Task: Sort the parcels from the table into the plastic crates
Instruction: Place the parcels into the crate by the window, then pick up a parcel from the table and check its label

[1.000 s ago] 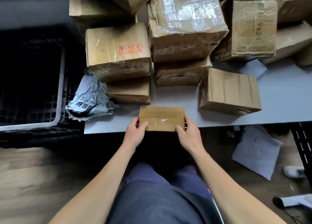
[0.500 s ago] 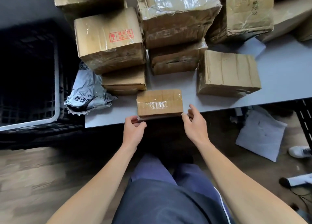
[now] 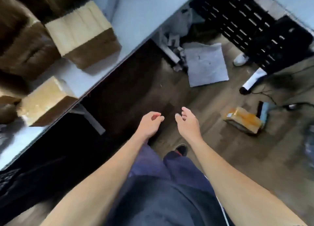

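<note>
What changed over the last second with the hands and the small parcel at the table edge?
Both hands let go of the small parcel, which now rests at the near edge of the table. The left hand and right hand drew back, empty, over the floor as the view swung right. The larger parcel beside it stayed put.

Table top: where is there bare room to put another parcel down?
The widest bare patch of the table lies right of the ribbed box, toward the table's edge. A narrower strip runs along the front edge between that box and the small taped box. The left side is crowded with stacked boxes.
</note>
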A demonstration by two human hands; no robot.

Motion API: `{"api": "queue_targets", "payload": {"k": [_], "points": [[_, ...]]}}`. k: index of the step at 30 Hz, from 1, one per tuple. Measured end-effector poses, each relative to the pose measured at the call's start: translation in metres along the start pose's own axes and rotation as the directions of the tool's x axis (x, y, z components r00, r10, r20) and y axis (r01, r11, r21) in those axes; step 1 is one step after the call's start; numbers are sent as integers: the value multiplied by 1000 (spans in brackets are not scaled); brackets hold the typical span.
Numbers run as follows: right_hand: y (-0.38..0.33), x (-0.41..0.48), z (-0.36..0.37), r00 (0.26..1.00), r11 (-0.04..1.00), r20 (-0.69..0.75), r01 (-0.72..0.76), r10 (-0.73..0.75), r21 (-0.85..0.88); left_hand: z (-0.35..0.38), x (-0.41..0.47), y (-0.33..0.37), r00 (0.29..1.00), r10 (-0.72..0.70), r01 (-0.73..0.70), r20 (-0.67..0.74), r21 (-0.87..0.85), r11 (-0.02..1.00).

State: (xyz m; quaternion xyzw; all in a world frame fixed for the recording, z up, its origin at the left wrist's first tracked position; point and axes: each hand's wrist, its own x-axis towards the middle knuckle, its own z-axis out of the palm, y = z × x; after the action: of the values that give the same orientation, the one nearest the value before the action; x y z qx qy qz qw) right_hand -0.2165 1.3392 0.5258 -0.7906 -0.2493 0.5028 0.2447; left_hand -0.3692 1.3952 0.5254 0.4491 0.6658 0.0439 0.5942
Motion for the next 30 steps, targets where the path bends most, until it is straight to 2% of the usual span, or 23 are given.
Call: {"api": "queue_targets", "payload": {"k": [5,11,16,21,25,27,30], "points": [[85,11,-96,974,977,-136,-164,182,133,140,16,39,976,51,-81,210,138,987],[163,46,-164,907,912,-185,-333,379,240,264,68,65,949,-28,-43,314,216,976],[248,124,-208,835,850,-241,-407,495,335,372,153,66,899,-82,-61,429,309,949],[349,237,-235,812,823,-244,-424,531,377,472,244,41,898,-126,-99,421,473,876],[442,325,-244,803,809,-239,-430,545,401,555,315,0,900,-124,-136,419,539,831],[489,356,-251,770,779,-246,-459,589,428,594,344,-21,902,-144,-118,408,554,824],[553,392,-273,681,729,-316,-482,661,486,647,379,-46,898,-168,-113,406,584,804]]}}
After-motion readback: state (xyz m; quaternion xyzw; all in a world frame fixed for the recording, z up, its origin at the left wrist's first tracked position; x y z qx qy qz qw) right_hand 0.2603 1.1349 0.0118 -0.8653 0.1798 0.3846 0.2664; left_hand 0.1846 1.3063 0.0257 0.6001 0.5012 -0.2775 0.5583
